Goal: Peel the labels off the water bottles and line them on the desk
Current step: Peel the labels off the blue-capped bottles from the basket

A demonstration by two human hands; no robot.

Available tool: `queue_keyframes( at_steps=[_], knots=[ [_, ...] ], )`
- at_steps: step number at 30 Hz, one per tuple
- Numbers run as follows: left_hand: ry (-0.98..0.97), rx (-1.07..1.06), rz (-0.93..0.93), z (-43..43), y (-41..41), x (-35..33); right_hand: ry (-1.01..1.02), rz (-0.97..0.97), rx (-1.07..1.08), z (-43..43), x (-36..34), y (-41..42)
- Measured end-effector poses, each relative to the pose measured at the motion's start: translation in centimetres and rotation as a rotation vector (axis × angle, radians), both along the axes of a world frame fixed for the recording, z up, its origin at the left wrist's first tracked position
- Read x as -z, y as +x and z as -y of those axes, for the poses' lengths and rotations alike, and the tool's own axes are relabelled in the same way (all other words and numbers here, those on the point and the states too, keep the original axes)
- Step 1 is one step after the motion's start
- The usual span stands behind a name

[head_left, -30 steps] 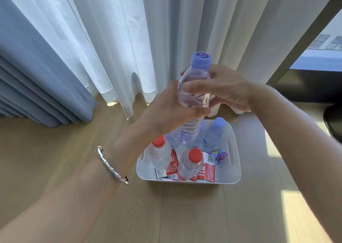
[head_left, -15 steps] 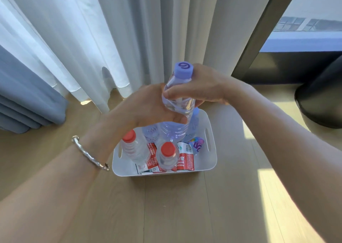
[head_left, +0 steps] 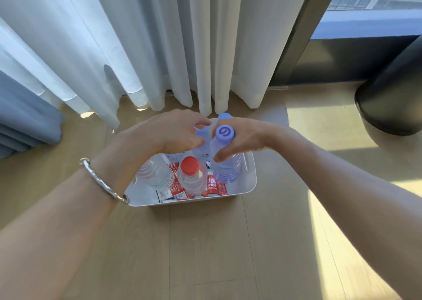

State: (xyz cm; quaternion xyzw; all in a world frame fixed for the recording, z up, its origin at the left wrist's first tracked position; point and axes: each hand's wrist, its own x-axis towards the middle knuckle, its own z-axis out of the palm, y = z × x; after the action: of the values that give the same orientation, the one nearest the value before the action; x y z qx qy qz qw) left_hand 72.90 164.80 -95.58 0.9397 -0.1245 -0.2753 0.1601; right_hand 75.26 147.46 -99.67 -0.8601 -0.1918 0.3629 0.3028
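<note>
Below, pale boards point(head_left: 205, 254) — bottles point(head_left: 191, 176), white curtains point(head_left: 182, 37).

surface: wood-plank floor point(head_left: 205, 254) | on it: white tub point(head_left: 247, 186), dark round bin point(head_left: 392, 98)

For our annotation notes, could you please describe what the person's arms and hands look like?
Both forearms are bare: no sleeves or gloves show. A silver bangle with an uneven, hammered-looking surface circles the wrist behind the left hand. The right hand and wrist carry nothing visible.
</note>
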Motion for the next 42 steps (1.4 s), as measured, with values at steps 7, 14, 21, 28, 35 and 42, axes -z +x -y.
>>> queue_keyframes(
  at_steps=[7, 14, 21, 28, 35, 42],
  knots=[
    [0.009, 0.016, 0.041, 0.6, 0.3, 1.5, -0.190, -0.092, -0.062, -0.3, 2.9, -0.2],
    [0.028, 0.043, 0.013, 0.8, 0.4, 2.3, -0.357, -0.181, -0.139, -0.4, 2.5, 0.6],
    [-0.041, -0.102, 0.152, 0.4, 0.6, 2.4, -0.326, -0.188, -0.059, -1.1, -2.3, 2.6],
    [0.022, -0.153, 0.225, 0.0, 0.3, 2.8, -0.375, 0.319, 0.225, -2.7, -0.1, 2.7],
    [0.032, -0.153, 0.158, -0.2, -0.6, 2.6, -0.356, 0.444, 0.316, -2.3, 2.8, 1.1],
    [-0.255, -0.302, 0.171, -0.5, 0.3, 0.4, -0.175, 0.591, 0.448, -4.2, -6.9, 2.4]
  ],
)
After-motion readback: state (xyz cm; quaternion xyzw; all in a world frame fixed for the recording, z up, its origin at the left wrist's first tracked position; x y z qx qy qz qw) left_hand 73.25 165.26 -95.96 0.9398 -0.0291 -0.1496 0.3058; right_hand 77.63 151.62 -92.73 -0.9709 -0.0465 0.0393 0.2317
